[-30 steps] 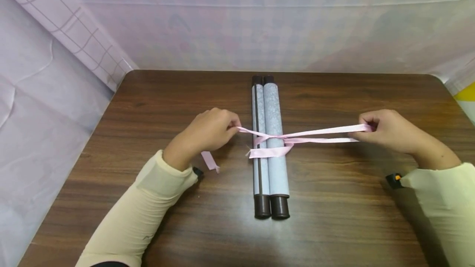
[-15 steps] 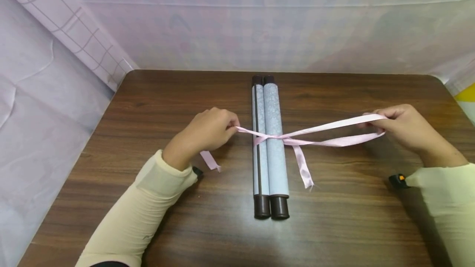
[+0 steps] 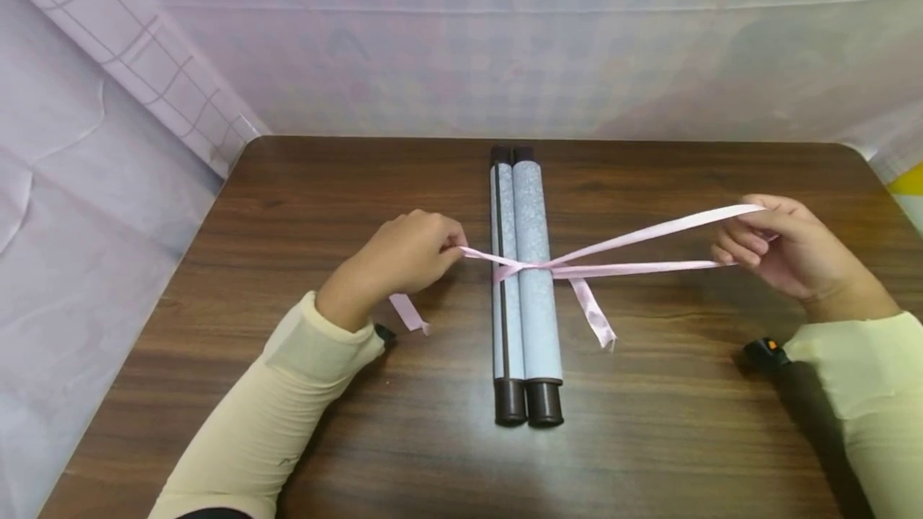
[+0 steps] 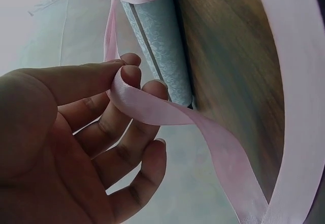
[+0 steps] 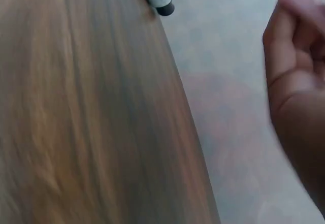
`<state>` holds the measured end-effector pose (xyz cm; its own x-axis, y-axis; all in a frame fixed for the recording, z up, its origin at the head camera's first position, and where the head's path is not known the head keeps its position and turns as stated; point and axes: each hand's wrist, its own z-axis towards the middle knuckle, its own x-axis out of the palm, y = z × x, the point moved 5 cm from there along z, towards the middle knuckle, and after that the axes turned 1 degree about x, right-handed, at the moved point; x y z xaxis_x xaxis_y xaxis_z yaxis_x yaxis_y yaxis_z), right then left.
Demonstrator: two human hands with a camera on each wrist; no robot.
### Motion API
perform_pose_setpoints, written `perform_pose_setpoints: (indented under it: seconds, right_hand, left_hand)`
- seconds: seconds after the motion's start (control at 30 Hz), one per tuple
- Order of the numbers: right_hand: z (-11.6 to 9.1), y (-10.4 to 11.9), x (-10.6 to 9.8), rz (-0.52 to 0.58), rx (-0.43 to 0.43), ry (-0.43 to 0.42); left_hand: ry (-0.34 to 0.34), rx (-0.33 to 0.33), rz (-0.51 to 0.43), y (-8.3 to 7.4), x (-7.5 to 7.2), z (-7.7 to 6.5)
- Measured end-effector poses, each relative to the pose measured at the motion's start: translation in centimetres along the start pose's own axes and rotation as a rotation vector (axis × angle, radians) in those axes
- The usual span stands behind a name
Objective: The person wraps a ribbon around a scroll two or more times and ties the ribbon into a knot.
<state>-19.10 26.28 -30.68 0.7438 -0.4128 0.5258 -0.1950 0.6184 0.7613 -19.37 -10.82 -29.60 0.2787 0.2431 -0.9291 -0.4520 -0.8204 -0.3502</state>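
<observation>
A pale blue patterned scroll (image 3: 537,327), rolled from both ends into two side-by-side rolls with dark brown end knobs, lies lengthwise on the table. A pink ribbon (image 3: 649,231) wraps its middle and crosses on top. Left of the scroll, my left hand (image 3: 404,259) pinches the ribbon between thumb and index finger; in the left wrist view a slack length (image 4: 218,142) trails from these fingers. To the right, my right hand (image 3: 808,251) holds a ribbon loop stretched into two strands, fingers partly curled. A loose ribbon tail (image 3: 594,315) hangs beside the right roll.
The brown wood-grain table (image 3: 288,423) ends at a pale patterned sheet (image 3: 505,62) behind it. Small black devices sit at both cuffs, the right one (image 3: 766,354) with an orange spot. Another ribbon end (image 3: 409,315) shows under the left wrist.
The right hand has moved slightly right and up, spreading the two strands. The ribbon tail that lay across the scroll now hangs off its right side. The left hand has stayed put.
</observation>
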Motion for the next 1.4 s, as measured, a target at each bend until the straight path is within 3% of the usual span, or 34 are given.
perform_pose_setpoints:
  seconds: [0.1, 0.2, 0.3, 0.43, 0.6, 0.7, 0.9, 1.07, 1.23, 1.4]
  right_hand:
    - [-0.2, -0.1, -0.2, -0.103, 0.081, -0.048]
    - [-1.0, -0.3, -1.1, -0.316, 0.2, -0.191]
    - [-1.8, -0.2, -2.1, -0.81, 0.361, -0.375]
    - [-2.3, 0.1, -2.9, -1.457, 0.579, -0.499]
    - [-2.2, 0.7, -2.7, -1.829, 0.6, -0.489]
    - [-2.0, 0.9, -2.3, -1.918, 0.63, -0.492]
    - [-1.8, 0.4, -1.8, -1.84, 0.743, -0.503]
    - [-1.8, 0.2, -1.6, -1.903, 0.655, -0.437]
    - [-1.7, 0.6, -1.5, -1.974, 0.576, -0.488]
    - [-1.7, 1.0, -1.8, -2.01, 0.583, -0.512]
  left_hand:
    - [-0.001, 0.002, -0.005, -0.1, -0.1, 0.0]
    - [-0.001, 0.0, -0.008, 0.0, 0.0, 0.0]
    - [0.002, -0.003, -0.009, 0.1, 0.0, 0.0]
    - [0.009, -0.009, -0.011, 0.2, 0.0, -0.1]
    - [0.006, -0.008, -0.008, 0.2, 0.0, -0.1]
    - [0.007, -0.011, -0.005, 0.2, -0.1, -0.2]
    - [0.009, -0.015, 0.004, 0.1, -0.1, -0.2]
    - [0.005, -0.014, 0.013, 0.0, -0.1, -0.1]
    - [0.01, -0.015, 0.013, 0.0, -0.1, -0.1]
    - [0.014, -0.016, 0.016, 0.0, 0.0, -0.1]
